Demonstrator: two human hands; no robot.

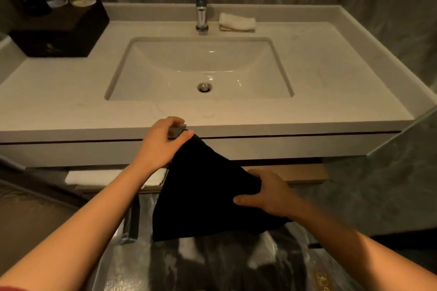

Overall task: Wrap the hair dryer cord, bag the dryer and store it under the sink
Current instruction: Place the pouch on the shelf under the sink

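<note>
Below, soft black bag (201,191) between left hand (163,142) and right hand (267,194)

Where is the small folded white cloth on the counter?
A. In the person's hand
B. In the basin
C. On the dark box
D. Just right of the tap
D: the folded white cloth lies on the counter just right of the tap.

I see the black cloth bag (208,196) hanging in front of the vanity, below the sink (201,68). Its top corner is bunched around a grey part (176,131); the dryer itself is hidden.
</note>
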